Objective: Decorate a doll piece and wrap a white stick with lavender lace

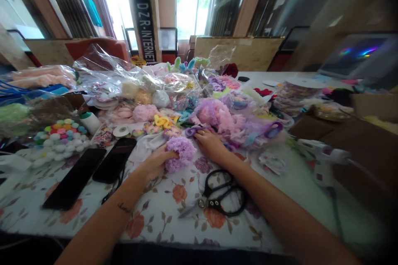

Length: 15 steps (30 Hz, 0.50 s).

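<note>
At the left of the frame, a pile of small coloured balls (60, 143) sits above a black slab (74, 179), with a black phone (115, 160) slanting just beside it, nearer my wrist. Then comes my left hand (159, 160), left of centre, its thumb pressed into a lilac fluffy ball (182, 154) and its other fingers mostly hidden, so I have the ball pinched from its left side. The ball is in the middle of the frame, to the right of that grip; it looks round, and I can make out no long axis. My left hand is the nearer one, since it touches the ball, while my right stands a small gap off to the upper right. Above the ball's right edge a purple strip (191, 131) curls at the fingertips of my right hand (209, 143); those fingers bend down over it, and I cannot tell whether they pinch it or only rest there. Below, right of centre, black-handled scissors (214, 201) lie with their blades toward the lower left and their loops by my right forearm. Farther right, past a pink ruffled heap (214, 114), stands a white glue gun (321, 159).
</note>
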{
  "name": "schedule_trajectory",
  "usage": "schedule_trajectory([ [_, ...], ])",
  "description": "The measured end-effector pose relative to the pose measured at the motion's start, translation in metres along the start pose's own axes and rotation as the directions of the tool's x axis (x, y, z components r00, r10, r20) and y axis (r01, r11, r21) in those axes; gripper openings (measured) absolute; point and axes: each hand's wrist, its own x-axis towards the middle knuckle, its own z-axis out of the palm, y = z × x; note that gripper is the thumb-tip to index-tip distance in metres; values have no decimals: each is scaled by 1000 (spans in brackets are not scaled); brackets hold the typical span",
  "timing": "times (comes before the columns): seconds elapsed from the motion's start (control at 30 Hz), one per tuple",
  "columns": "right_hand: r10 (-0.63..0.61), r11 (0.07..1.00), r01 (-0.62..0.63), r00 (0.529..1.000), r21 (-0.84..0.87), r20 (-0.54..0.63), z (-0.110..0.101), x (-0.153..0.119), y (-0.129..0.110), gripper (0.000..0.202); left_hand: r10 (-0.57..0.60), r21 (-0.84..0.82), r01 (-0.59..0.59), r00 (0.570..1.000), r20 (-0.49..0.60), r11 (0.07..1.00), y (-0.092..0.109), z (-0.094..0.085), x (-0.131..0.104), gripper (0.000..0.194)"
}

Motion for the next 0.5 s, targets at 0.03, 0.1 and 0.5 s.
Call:
schedule_trajectory([
  [0.03, 21, 1000, -21, 1000, -19, 4, 1, 4, -3, 27, 0, -9, 0, 1000, -3, 1000, 0, 1, 0, 41],
  [0.1, 64, 997, -63, 998, -54, 10, 3, 10, -8, 28, -2, -27, 2, 1000, -17, 1000, 0, 1, 0, 40],
  [0.5, -218, 965, 188, 961, 181, 168, -27, -19, -5, 26, -35, -370, -75, 959, -282, 926, 6, 3, 7, 24],
])
